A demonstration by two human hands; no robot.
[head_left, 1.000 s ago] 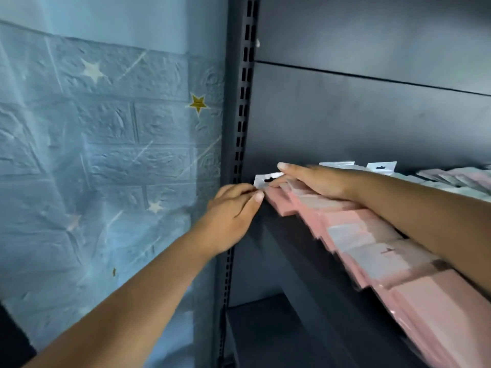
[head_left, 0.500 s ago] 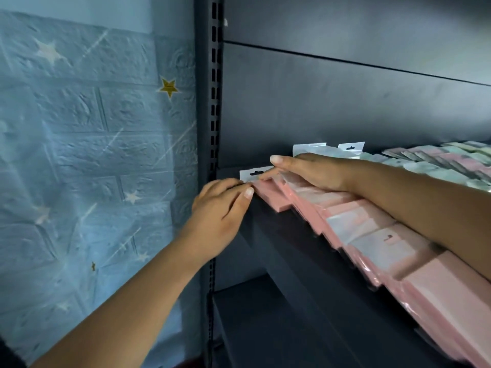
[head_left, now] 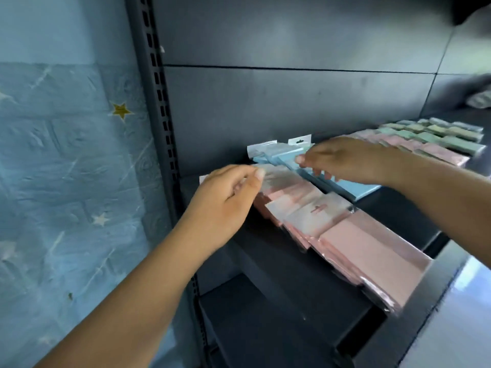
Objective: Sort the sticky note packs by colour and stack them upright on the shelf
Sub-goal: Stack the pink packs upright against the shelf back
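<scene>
Fingers [head_left: 239, 181] of the left hand [head_left: 223, 205] curl loosely over the far left end of the pink packs [head_left: 345, 229]; whether they pinch a wrapper or only rest against it, the blur does not let me tell. Its forearm rises from the lower left, wrist bent slightly inward, back of the hand toward the camera. The right hand [head_left: 342, 160] reaches in from the right, palm down, forearm stretched across the shelf [head_left: 414, 296]. Its fingers hang loosely bent above the blue packs [head_left: 342, 185], thumb tip forward near the white hang tabs [head_left: 299, 140]; it seems to hold nothing, though contact with the blue packs beneath is unclear.

Pink packs lie in a slanted, overlapping row along the front of the shelf, each a flat square in glossy clear wrap that catches the light. Blue packs sit just behind them, against the back panel [head_left: 292, 107], their tabs standing upright. Farther right, green packs [head_left: 435, 134] and more pink ones lie in rows.

Dark matte metal makes up the shelf, with a slotted upright post [head_left: 159, 102] at its left. Beside it, the wall [head_left: 66, 155] is blue embossed brick foam dotted with stars.
</scene>
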